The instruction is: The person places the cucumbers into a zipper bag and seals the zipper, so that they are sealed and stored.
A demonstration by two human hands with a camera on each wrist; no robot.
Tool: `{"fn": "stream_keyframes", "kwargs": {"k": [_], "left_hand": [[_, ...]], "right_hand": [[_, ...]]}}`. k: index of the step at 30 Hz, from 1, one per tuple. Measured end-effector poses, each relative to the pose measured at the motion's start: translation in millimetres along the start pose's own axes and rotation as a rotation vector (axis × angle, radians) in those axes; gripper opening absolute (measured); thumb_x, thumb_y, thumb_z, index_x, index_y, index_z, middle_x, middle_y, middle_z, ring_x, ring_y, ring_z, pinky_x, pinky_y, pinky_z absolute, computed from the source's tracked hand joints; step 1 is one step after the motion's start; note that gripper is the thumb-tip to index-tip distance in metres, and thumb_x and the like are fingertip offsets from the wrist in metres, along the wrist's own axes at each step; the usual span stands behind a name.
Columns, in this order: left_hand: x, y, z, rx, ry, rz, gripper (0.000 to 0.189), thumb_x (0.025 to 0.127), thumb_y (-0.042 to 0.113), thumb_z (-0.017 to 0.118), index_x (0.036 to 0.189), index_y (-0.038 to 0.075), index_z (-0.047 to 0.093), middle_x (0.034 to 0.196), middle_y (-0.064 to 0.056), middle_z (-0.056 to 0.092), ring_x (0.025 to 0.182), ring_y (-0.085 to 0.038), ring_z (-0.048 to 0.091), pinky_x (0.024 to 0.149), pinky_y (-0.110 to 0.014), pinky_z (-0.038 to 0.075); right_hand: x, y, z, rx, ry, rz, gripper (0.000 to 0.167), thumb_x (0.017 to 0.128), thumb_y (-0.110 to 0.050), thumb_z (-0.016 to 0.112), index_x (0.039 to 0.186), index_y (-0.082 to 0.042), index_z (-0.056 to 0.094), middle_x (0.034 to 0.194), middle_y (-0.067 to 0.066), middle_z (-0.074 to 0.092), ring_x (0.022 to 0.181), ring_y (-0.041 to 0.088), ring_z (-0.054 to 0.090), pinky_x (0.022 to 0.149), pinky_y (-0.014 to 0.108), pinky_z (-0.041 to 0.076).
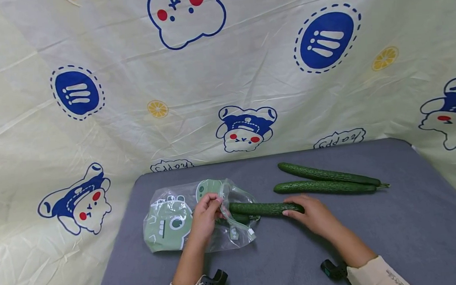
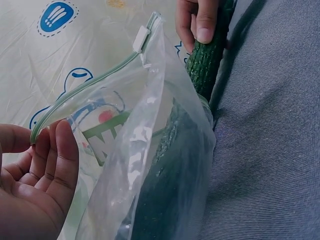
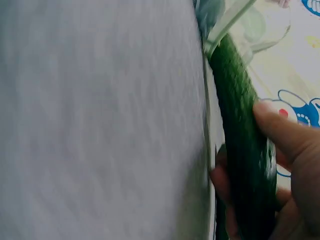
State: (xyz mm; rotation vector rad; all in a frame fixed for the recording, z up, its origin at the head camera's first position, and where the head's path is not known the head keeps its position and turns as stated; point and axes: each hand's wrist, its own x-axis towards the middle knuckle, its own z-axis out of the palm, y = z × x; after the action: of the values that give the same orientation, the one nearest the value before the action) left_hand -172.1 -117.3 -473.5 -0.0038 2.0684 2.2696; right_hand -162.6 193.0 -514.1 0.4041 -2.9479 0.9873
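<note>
At the mouth of the zip bag (image 1: pixel 166 230) | left hand (image 1: pixel 205 212): pinches rim (image 2: pixel 100 78) | right hand (image 1: pixel 311 212): grips cucumber (image 1: pixel 262 209), tip at opening | step, as judged: insertion | next move calls for: rim spread, straight inward push | 2 spare cucumbers (image 1: pixel 322 186) apart

Over there on the table (image 1: pixel 279 253), a bag (image 1: pixel 168 226) lies at nine o'clock from the cucumber (image 1: pixel 270 209) reaching into it. Two more cucumbers (image 1: pixel 322 186) lie at two o'clock.
</note>
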Motion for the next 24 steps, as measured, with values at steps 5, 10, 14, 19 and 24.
{"fn": "stream_keyframes", "kwargs": {"k": [5,10,14,19,24], "left_hand": [[0.7,0.8,-2.0,0.000,-0.007,0.010,0.015,0.101,0.007,0.052,0.105,-0.007,0.055,0.074,0.003,0.059,0.063,-0.010,0.064,0.064,-0.024,0.056],[-0.2,2.0,-4.1,0.004,-0.015,0.009,0.014,0.102,0.009,0.052,0.104,-0.004,0.056,0.073,0.002,0.062,0.063,-0.011,0.064,0.065,-0.025,0.056],[-0.7,2.7,-3.6,0.013,-0.013,-0.002,0.014,0.102,0.009,0.052,0.105,-0.004,0.056,0.072,0.002,0.062,0.064,-0.010,0.064,0.065,-0.024,0.055],[-0.7,2.1,-2.2,0.019,-0.008,-0.004,0.016,0.102,0.008,0.053,0.107,-0.006,0.056,0.073,0.002,0.061,0.064,-0.010,0.063,0.066,-0.024,0.054],[-0.5,1.4,-1.5,0.022,-0.003,0.004,0.016,0.101,0.009,0.053,0.106,-0.007,0.056,0.074,0.003,0.061,0.064,-0.010,0.063,0.065,-0.024,0.054]], "right_hand": [[2.7,5,-6,0.074,-0.081,-0.003,0.039,0.093,-0.034,0.072,0.127,-0.014,0.067,0.132,0.012,0.066,0.126,0.038,0.059,0.102,0.058,0.048],[1.8,10,-11,0.133,-0.154,0.014,0.043,0.093,-0.028,0.073,0.131,-0.011,0.064,0.136,0.014,0.064,0.130,0.040,0.055,0.105,0.060,0.045],[0.5,12,-15,0.139,-0.193,0.013,0.044,0.094,-0.024,0.071,0.135,-0.010,0.062,0.139,0.016,0.061,0.132,0.042,0.053,0.106,0.062,0.044],[1.8,12,-16,0.143,-0.188,-0.001,0.043,0.096,-0.026,0.068,0.137,-0.013,0.062,0.141,0.017,0.058,0.133,0.043,0.052,0.104,0.062,0.045],[5.5,4,-9,0.127,-0.155,-0.033,0.043,0.097,-0.025,0.068,0.138,-0.014,0.062,0.141,0.016,0.058,0.132,0.041,0.054,0.103,0.061,0.046]]}}
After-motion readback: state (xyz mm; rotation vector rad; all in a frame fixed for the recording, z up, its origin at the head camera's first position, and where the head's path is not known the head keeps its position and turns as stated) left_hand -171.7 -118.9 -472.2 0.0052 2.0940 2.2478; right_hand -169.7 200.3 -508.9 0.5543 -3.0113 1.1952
